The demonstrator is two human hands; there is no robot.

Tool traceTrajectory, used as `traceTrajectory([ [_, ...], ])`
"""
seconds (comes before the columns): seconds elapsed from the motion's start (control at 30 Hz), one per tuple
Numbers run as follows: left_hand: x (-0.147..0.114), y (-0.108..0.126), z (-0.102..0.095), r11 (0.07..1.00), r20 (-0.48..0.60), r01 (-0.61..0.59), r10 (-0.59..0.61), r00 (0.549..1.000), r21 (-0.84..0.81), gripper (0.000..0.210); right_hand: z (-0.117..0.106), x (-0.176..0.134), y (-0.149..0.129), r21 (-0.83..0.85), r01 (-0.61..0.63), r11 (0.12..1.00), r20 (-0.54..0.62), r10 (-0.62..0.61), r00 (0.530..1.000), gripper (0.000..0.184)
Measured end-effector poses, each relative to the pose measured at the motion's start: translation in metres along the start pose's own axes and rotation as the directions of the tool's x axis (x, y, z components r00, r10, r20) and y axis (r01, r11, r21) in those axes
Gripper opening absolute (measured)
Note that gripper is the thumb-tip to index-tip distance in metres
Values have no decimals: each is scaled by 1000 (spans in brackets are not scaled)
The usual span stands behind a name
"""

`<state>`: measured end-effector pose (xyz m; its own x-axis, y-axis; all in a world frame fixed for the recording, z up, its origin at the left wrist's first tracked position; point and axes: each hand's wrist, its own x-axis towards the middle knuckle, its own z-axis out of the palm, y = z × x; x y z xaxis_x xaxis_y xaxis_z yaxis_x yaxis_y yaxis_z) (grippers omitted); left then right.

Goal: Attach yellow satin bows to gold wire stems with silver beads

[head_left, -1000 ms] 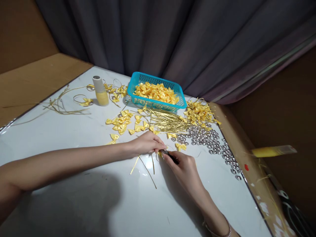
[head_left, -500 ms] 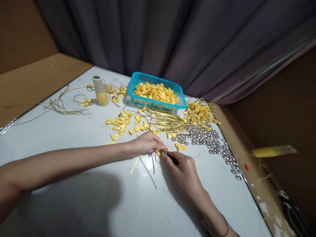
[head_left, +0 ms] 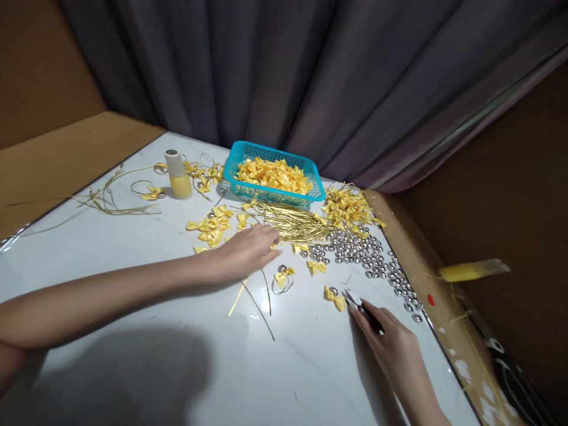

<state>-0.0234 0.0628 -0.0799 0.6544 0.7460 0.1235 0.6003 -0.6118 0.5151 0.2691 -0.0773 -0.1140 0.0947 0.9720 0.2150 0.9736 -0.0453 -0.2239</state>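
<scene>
My left hand (head_left: 252,248) is over the table beside the near-left end of a bundle of gold cords (head_left: 297,223). Its fingers are curled together, and what they pinch, if anything, is hidden. A sliver of yellow shows under the fingertips. My right hand (head_left: 390,340) grips small snips (head_left: 355,299) with pale pointed blades and a dark handle. Their tip is close to a yellow satin bow (head_left: 336,299) with a silver bell-like piece (head_left: 333,291) against it. Between the hands lies another bow (head_left: 284,276) with a looped cord and a silver piece.
A blue basket (head_left: 231,171) full of yellow bows stands at the back. Silver pieces (head_left: 359,251) and a bow pile (head_left: 348,206) spread along the right. A pale-capped bottle (head_left: 180,177) and loose cords (head_left: 106,198) are left. Cord strips (head_left: 260,307) lie in front of my left hand.
My hands have moved apart. The looped bow between them now lies on the table. My left hand went back toward the gold cords; my right hand moved right with the snips.
</scene>
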Motion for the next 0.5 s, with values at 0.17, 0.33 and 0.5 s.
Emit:
traceTrajectory([
  [0.17,-12,16,25,994,113,12,-25,993,111,23,0,9,-3,-99,146,984,-65,-153,986,46],
  [0.33,-15,13,37,1000,95,22,-23,995,16,20,-6,52,-56,253,290,923,95,-322,942,23],
  [0.5,-14,10,39,990,118,63,-48,992,-126,9,5,81,-100,429,357,830,269,-494,827,3],
])
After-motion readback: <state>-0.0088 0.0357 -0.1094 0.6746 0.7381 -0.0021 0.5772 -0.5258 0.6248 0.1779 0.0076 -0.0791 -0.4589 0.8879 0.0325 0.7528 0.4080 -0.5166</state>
